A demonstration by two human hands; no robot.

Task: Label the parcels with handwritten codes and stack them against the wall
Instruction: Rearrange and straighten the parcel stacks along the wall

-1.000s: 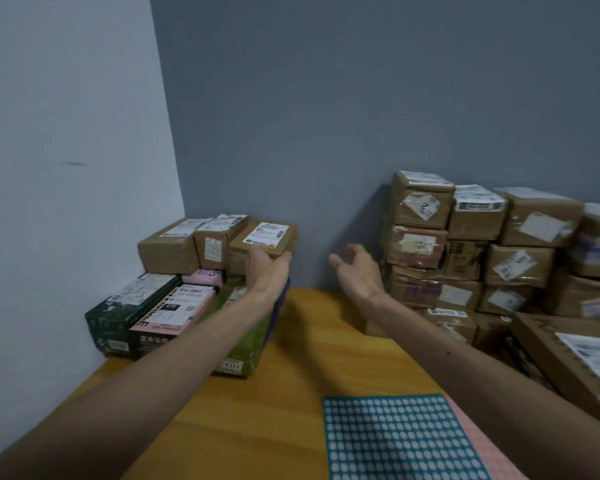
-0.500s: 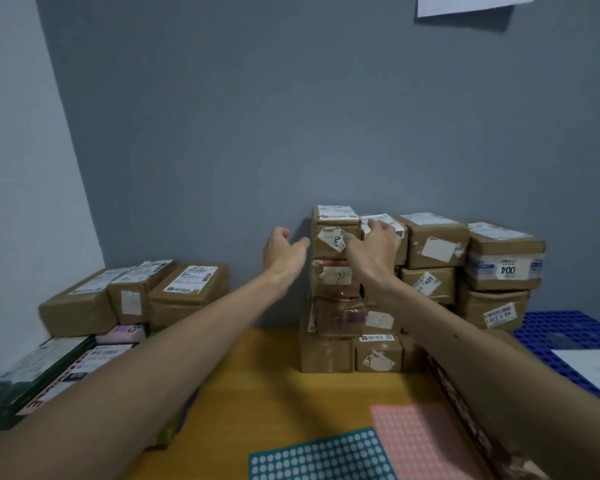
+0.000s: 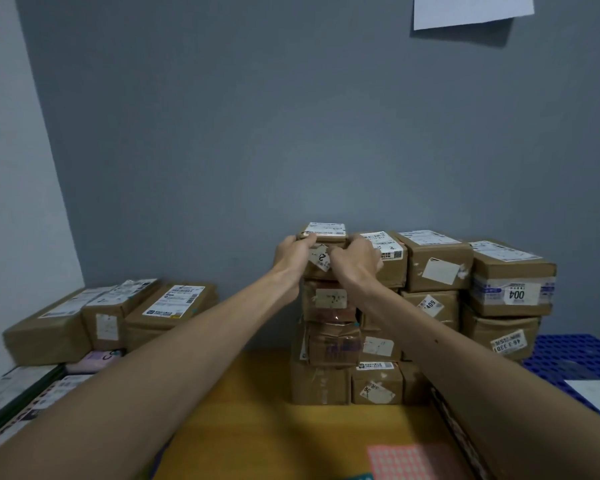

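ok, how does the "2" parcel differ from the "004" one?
The "2" parcel is gripped by the left hand and right hand; the "004" parcel sits untouched. "2" is leftmost in the top row, "004" rightmost. "004" looks wider. Both are brown cardboard with white shipping labels on top.

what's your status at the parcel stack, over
Left hand, right hand gripping small brown cardboard parcel marked 2. Parcel atop stack at grey wall. Neighbouring brown box tight on its right.
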